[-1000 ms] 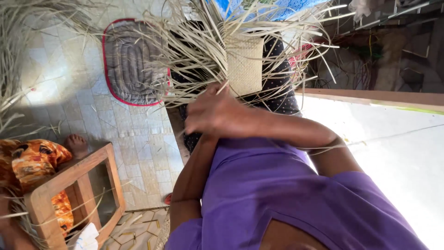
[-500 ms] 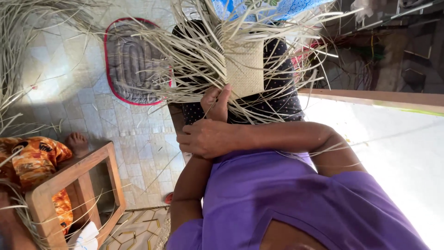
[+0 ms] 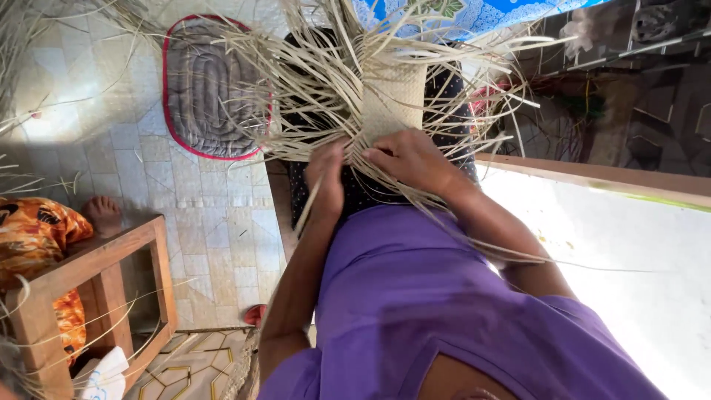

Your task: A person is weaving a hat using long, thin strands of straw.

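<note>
A half-woven panel of pale straw [image 3: 392, 96] rests on my lap over a dark dotted cloth [image 3: 452, 96], with long loose strips [image 3: 296, 89] fanning out on all sides. My left hand [image 3: 326, 178] sits at the panel's lower left edge, fingers pinched on a few strips that hang down. Just to its right, my right hand [image 3: 411, 159] grips the panel's lower edge, fingertips tucked among the strips. The two hands are a little apart. My purple shirt [image 3: 444, 311] fills the lower part of the view.
A grey quilted mat with a red border [image 3: 211, 89] lies on the tiled floor [image 3: 215, 244]. A wooden frame [image 3: 96, 274] stands at lower left, beside another person's foot [image 3: 104, 211] and orange cloth [image 3: 37, 237]. A wooden beam [image 3: 592, 178] runs along the right.
My hands were lower and overlapping in front of my chest. Both have moved up to the panel's lower edge and separated, each taking hold of straw.
</note>
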